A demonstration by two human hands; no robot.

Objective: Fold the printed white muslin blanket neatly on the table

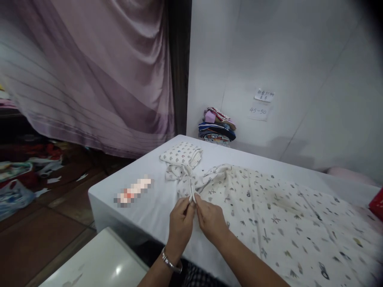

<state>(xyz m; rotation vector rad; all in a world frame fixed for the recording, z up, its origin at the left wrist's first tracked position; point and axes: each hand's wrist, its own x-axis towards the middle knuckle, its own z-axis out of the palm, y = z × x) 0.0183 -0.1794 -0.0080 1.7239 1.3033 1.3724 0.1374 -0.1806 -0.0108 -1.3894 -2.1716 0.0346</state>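
Observation:
A white cloth printed with small grey leaves and sprigs (275,215) is spread over the right half of the table, its left end bunched up. My left hand (181,217) pinches the edge of this cloth near the table's front. Right beside it, my right hand (211,217) pinches the same edge, the two sets of fingertips almost touching. From there a folded strip of the edge rises away from me. Just beyond the bunched end lies a folded white cloth with a grey print (181,154).
The white table (134,175) has a blurred-out item (134,192) on its left. A stack of folded fabrics (217,125) stands against the wall behind. A mauve curtain (119,71) hangs at left, and a pale smooth surface (98,263) is at front left.

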